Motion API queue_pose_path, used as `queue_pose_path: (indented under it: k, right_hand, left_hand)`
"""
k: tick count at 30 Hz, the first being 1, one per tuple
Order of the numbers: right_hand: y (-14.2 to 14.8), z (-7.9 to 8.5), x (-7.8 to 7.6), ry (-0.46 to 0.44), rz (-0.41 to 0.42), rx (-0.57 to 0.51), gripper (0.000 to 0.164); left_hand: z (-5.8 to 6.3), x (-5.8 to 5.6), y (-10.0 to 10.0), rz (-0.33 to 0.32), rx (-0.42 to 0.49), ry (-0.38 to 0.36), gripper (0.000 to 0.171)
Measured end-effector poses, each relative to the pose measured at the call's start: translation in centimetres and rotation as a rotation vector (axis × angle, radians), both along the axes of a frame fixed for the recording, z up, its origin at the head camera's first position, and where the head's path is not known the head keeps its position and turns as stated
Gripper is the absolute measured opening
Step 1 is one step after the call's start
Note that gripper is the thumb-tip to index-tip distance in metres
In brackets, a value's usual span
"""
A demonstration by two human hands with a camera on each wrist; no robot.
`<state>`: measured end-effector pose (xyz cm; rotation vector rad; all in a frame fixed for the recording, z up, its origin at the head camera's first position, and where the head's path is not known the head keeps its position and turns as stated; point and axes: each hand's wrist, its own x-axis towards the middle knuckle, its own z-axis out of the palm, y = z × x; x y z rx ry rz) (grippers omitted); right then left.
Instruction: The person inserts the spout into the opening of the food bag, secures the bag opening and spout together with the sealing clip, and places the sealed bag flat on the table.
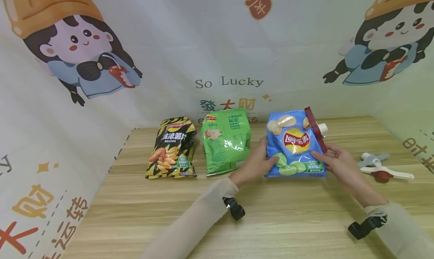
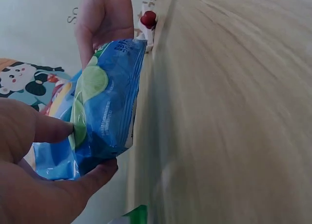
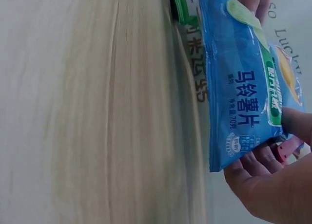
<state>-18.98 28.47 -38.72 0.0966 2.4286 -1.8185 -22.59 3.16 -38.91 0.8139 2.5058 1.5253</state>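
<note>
Both hands hold a blue Lay's potato chip bag (image 1: 295,129), its front facing up toward the head camera. A dark red sealing clip (image 1: 315,129) with a white spout (image 1: 322,128) runs along the bag's right edge. My left hand (image 1: 255,161) grips the bag's lower left side; the left wrist view shows its thumb on the front and fingers behind. My right hand (image 1: 340,166) grips the lower right side, below the clip, thumb in front. In the right wrist view the blue bag (image 3: 239,87) appears raised off the table. Its back is hidden.
A green chip bag (image 1: 226,142) lies just left of my left hand. Farther left lies a black and yellow chip bag (image 1: 173,147). Right of my right hand are a grey clip (image 1: 367,161) and a white clip (image 1: 400,174) with a red cap (image 1: 382,177). A printed curtain (image 1: 230,59) stands behind the table (image 1: 271,221).
</note>
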Motion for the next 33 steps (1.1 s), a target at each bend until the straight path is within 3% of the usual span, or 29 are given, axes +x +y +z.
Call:
queue_pose_path:
  k: [8, 14, 20, 27, 33]
  right_hand:
    - [1.0, -0.8, -0.4, -0.090, 0.076, 0.211, 0.083]
    - [0.9, -0.6, -0.3, -0.066, 0.121, 0.367, 0.086]
    - [1.5, -0.5, 0.0, -0.073, 0.168, 0.446, 0.086]
    - [1.7, -0.2, 0.4, 0.003, 0.207, 0.598, 0.082]
    - [1.1, 1.5, 1.0, 0.125, 0.155, 0.732, 0.075]
  left_hand:
    - [-1.4, 0.4, 1.1, 0.050, -0.146, -0.040, 0.070]
    - [-1.5, 1.0, 1.1, 0.107, -0.242, -0.006, 0.057]
    - [-1.7, 1.6, 1.0, 0.107, -0.301, 0.021, 0.050]
    - [-1.6, 2.3, 0.7, 0.101, -0.239, 0.082, 0.053]
    - [-0.5, 3.9, -1.0, 0.112, -0.290, 0.132, 0.052]
